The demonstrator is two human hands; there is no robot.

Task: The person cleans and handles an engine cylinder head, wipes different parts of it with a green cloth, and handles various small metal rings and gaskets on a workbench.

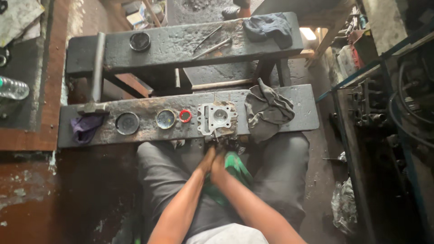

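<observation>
Head view, looking straight down over my lap and two dark, greasy wooden bench planks. My left hand [207, 161] and my right hand [220, 163] meet just below the edge of the near plank [298, 118], both pressed against a small dark oily metal part [224, 143] that sits between my knees; the fingers of each hand curl round it, though I cannot tell how tightly, since the grip is small and shadowed. A green cloth [237, 168] lies under the right hand on my grey trousers.

On the near plank, just above the hands, rests a silver cast-metal cylinder block with a round bore [216, 118]. Beside it to the left stand a small red ring [185, 116], a round shiny metal dish [166, 119] and a larger dark round dish [127, 123]; further left lies a purple rag [86, 126]. A crumpled grey rag [267, 110] lies just right of the cylinder block, touching it.

On the far plank [172, 45] I see a dark round lid [139, 41], two thin metal rods [211, 43] and a dark blue cloth [269, 27]. A long grey metal bar [97, 68] spans both planks at the left. A clear plastic bottle [12, 88] lies at the far left edge.
</observation>
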